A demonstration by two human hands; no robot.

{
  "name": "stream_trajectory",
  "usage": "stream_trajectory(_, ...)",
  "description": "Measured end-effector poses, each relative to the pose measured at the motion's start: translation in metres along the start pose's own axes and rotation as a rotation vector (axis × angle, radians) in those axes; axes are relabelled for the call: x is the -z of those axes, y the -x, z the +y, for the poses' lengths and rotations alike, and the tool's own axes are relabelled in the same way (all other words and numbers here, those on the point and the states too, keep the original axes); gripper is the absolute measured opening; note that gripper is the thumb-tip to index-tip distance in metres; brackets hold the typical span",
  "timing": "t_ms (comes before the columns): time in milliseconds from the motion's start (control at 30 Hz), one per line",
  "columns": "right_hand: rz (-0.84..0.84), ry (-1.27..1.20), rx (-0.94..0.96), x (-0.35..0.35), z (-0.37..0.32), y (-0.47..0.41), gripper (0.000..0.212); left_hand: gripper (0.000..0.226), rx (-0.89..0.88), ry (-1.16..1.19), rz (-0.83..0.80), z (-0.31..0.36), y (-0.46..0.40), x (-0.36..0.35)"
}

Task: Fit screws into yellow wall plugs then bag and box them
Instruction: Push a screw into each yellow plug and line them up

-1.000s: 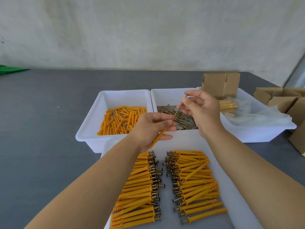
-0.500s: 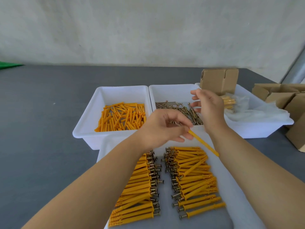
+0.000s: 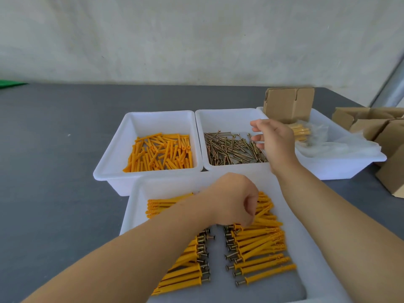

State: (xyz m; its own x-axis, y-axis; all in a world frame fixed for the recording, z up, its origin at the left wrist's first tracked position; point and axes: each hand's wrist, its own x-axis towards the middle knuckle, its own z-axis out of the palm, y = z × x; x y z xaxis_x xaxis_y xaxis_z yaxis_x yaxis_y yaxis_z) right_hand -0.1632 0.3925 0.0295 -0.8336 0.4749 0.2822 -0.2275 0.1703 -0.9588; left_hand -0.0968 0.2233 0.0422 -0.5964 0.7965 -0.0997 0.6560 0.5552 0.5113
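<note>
Reaching down with my left hand point(image 3: 231, 200), I am keeping its fingers curled under, knuckles up, over the far end of the assembled plugs point(image 3: 258, 243) in the near tray point(image 3: 314, 259); whether the fingers are pinching one of those plugs I cannot tell, since the back of the hand is hiding them. I am holding my right hand point(image 3: 276, 142) above the right side of the screw bin point(image 3: 229, 115), fingers loosely spread and gripping nothing. Loose screws point(image 3: 231, 148) are lying in a heap across that bin's floor. Touching the screw bin on its left, a matching white bin point(image 3: 157, 117) is holding bare yellow wall plugs point(image 3: 161, 153). Just nearer than the screw bin, the near tray is carrying two rows of plugs with screws fitted, their heads facing the gap between the rows. To the right of the screw bin, a third white bin point(image 3: 349, 162) is holding clear plastic bags point(image 3: 341, 145), a few bagged plugs point(image 3: 300, 131) and an upright cardboard box point(image 3: 288, 104). Farther right of it, more cardboard boxes point(image 3: 380, 127) are sitting on the grey table point(image 3: 54, 149).
</note>
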Motion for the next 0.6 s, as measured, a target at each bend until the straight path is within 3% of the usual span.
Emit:
stream_trajectory(167,-0.010,0.028,0.015,0.000,0.001,-0.001,0.018,0.010,0.093,-0.370,0.008,0.009,-0.010,-0.026)
stream_trajectory(367,-0.037,0.141,0.034,0.000,0.005,-0.003,0.017,0.005,0.094,-0.396,0.030,0.006,-0.010,-0.031)
stream_trajectory(500,-0.128,0.518,0.162,0.000,0.010,-0.003,0.021,0.009,-0.009,-0.295,0.007,0.004,-0.011,-0.028)
stream_trajectory(600,-0.214,0.873,0.193,0.000,0.013,-0.004,0.023,0.008,-0.031,-0.181,0.185,-0.002,-0.012,-0.014)
